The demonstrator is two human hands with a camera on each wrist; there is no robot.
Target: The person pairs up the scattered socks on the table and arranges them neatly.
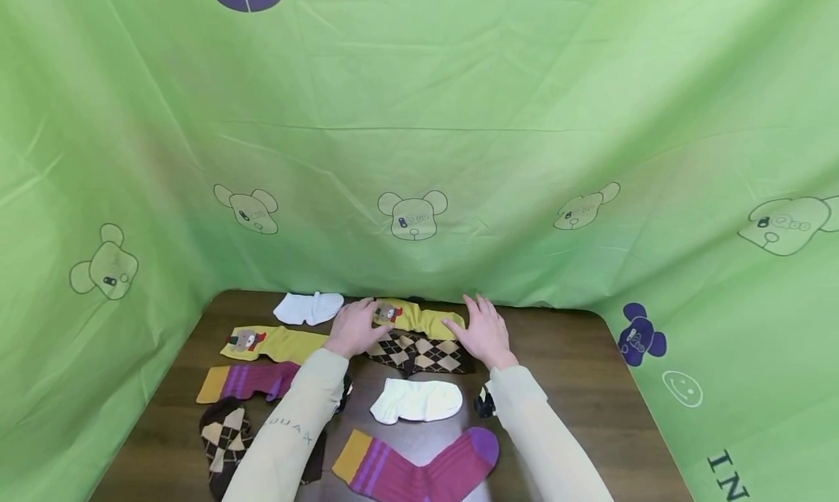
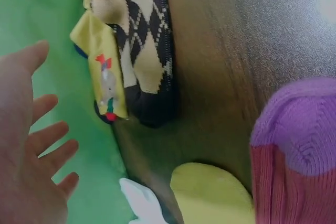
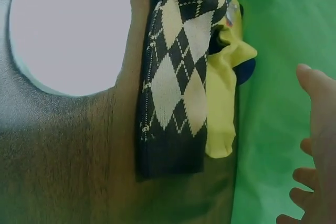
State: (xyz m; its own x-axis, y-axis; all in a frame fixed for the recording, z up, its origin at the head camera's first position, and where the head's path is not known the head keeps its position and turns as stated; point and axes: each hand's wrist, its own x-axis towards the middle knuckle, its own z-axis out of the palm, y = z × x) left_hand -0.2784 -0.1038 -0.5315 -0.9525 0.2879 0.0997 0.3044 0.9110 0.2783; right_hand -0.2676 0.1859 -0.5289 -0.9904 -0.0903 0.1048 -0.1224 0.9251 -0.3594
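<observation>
At the back of the table, a yellow sock with an animal patch [image 1: 419,318] lies just behind a dark argyle sock [image 1: 435,355]. My left hand [image 1: 357,328] is at the left end of this pair, fingers spread and holding nothing. Around the right end, my right hand [image 1: 483,332] has its thumb and fingers apart, also holding nothing. In the left wrist view, the left hand [image 2: 29,145] appears beside the yellow sock's patched end [image 2: 107,77]. The right wrist view has the right hand [image 3: 317,145] apart from the argyle sock [image 3: 176,87] and the yellow one.
A white sock [image 1: 416,400] and a magenta sock [image 1: 426,469] lie nearer the front. To the left are another white sock [image 1: 308,308], yellow sock [image 1: 275,343], magenta sock [image 1: 245,382] and argyle sock [image 1: 226,444]. A green curtain [image 1: 419,159] borders the wooden table [image 1: 577,400].
</observation>
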